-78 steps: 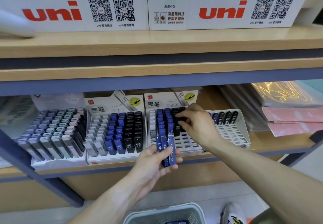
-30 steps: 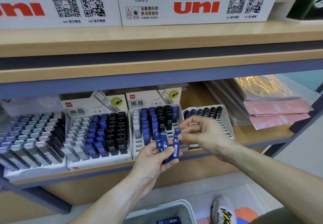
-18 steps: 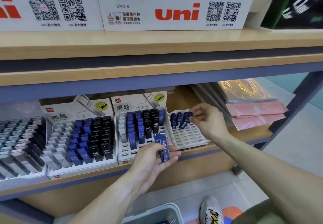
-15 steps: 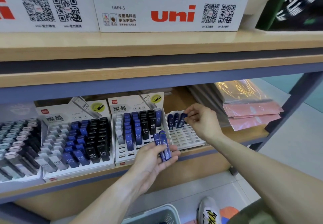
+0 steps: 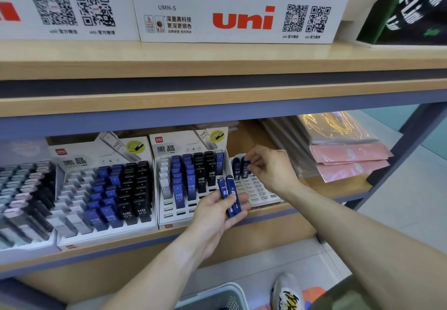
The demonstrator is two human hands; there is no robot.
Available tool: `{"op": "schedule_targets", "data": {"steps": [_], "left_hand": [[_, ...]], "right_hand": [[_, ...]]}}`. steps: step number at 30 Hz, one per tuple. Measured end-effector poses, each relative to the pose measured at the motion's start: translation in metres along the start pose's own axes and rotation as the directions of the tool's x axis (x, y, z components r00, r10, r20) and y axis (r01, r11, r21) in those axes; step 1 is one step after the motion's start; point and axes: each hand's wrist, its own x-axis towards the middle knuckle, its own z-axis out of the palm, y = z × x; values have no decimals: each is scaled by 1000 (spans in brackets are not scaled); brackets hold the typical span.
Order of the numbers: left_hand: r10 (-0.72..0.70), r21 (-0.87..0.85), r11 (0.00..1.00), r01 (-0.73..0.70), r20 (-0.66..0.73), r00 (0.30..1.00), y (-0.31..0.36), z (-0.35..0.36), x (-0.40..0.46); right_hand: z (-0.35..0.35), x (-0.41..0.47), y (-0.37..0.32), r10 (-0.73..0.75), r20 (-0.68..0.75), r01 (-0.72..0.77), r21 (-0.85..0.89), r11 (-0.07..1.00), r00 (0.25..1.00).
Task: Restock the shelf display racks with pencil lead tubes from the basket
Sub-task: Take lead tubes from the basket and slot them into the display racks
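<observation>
Item: pencil lead tubes, dark blue. I counted two tubes (image 5: 230,196) lying across the curled fingers of the left hand (image 5: 215,215), thumb resting on them, held just in front of the lower shelf's edge. I saw one further tube (image 5: 245,168) pinched at its top by the right hand (image 5: 271,167), standing upright in the back row of the white slotted rack (image 5: 256,190), just beside another blue tube (image 5: 236,169) already seated there; most slots of that rack stood unfilled. To its left I noted a rack (image 5: 191,179) of blue, black and clear tubes marked HB 0.5, then a fuller rack (image 5: 106,189) of the same kind. At the bottom edge I logged the rim of the grey basket (image 5: 217,296); its contents were hidden. Pink packets (image 5: 348,162) lay to the right on the shelf.
</observation>
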Motion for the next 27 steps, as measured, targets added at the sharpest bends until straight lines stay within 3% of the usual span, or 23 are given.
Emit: {"op": "schedule_targets", "data": {"steps": [6,14,22,24,26,27], "left_hand": [[-1,0,1000,1,4,1000,0,0,2],[-8,-3,1000,8,33,999,0,0,3],[4,-36,999,-2,54,999,3,-4,-1],[2,-40,999,1,57,998,4,-5,-2],[1,-33,999,1,54,999,5,-6,-2],[1,-29,1000,0,48,999,5,-6,-2]], "right_hand": [[-1,3,2,-27,45,31,-102,994,999],[10,3,10,44,-66,-47,-40,998,997],[6,-5,-7,66,-120,-84,-154,985,991],[0,-7,-19,139,-121,-138,22,990,983],[-5,-13,-30,206,-2,-200,236,951,979],[-6,-16,-33,192,57,-201,253,947,980]]}}
